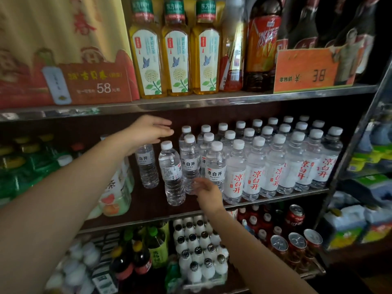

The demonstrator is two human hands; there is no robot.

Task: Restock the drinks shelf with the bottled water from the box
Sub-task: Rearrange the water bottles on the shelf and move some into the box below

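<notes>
Small clear water bottles with white caps stand on the middle shelf [282, 199]. Several with black lettering [214, 166] fill its centre, and rows with red lettering [275, 170] run to the right. One black-lettered bottle [172, 175] stands alone near the front edge. My left hand [148, 132] hovers with straight fingers over the top of the leftmost water bottle [146, 166], hiding its cap. My right hand [209, 194] is low at the shelf front, its relaxed fingertips at the foot of a front bottle [190, 166]. Neither hand holds anything. The box is out of view.
Tea bottles [114, 187] stand left of the water on the same shelf. Above are yellow tea bottles [176, 49], a red gift box [95, 83] and an orange price card [305, 71]. Below are white bottles [197, 251] and red cans [294, 242]. A metal upright [358, 132] bounds the right.
</notes>
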